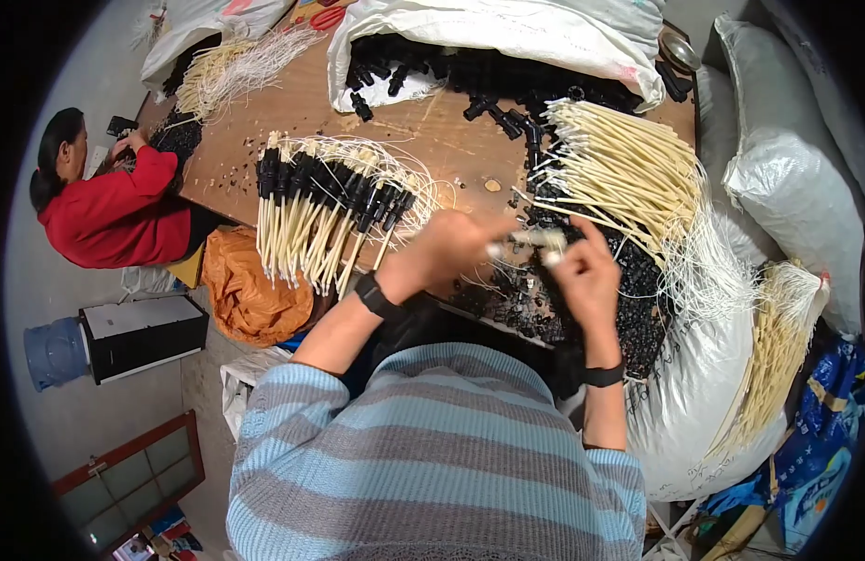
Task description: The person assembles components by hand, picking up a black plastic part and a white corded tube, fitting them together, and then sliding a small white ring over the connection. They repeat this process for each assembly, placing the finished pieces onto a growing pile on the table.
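Note:
My left hand [449,245], with a dark band on its wrist, is smeared by motion over the table's near edge. My right hand [590,276], also banded at the wrist, is close by on its right, thumb and fingers bent inward. A short pale piece [535,237] is blurred between the two hands, against the right hand's fingers; its kind cannot be made out. Left of my left hand lies a row of pale rods with black sleeves [334,187] and thin white cords. Beyond my right hand is a thick bundle of cream rods [629,173] ending in white strings.
Small black parts [643,309] are heaped by my right hand. A white sack [507,28] spills black fittings onto the brown table [236,150]. At the left sits a person in red [115,210], hands at the table. Full white sacks [788,178] stand at the right.

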Motion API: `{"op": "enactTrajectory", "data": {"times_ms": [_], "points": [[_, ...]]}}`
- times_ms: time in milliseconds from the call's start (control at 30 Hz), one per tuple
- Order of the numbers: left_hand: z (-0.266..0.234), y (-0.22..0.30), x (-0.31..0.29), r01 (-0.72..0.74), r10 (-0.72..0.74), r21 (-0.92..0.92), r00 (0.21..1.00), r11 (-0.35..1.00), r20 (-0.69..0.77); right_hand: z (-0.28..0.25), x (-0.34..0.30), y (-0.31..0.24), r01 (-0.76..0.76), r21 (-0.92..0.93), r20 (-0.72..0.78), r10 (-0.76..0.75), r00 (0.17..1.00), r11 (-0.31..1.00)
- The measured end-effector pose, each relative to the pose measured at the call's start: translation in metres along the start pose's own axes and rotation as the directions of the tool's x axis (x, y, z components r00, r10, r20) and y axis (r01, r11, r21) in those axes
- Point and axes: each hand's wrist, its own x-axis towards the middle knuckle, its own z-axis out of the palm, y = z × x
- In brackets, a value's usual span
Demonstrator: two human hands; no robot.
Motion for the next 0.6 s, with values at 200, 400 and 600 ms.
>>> {"op": "enactTrajectory", "data": {"times_ms": [200, 400, 600], "points": [[0.0, -0.025, 0.0, 0.514, -0.5, -0.061, 0.852, 0.856, 0.157, -0.026, 0.003, -0.003, -0.006, 0.414, 0.058, -0.019, 0.998, 0.91], [0.015, 0.013, 0.021, 0.475, -0.481, -0.688, 0.852, 0.549, 0.205, 0.026, -0.004, -0.033, 0.195, -0.363, 0.197, -0.129, 0.972, 0.911], [-0.015, -0.005, 0.004, 0.633, -0.591, -0.226, 0.773, 0.74, 0.231, -0.042, 0.012, -0.042, 0.378, -0.523, -0.014, -0.451, 0.893, 0.764]]}}
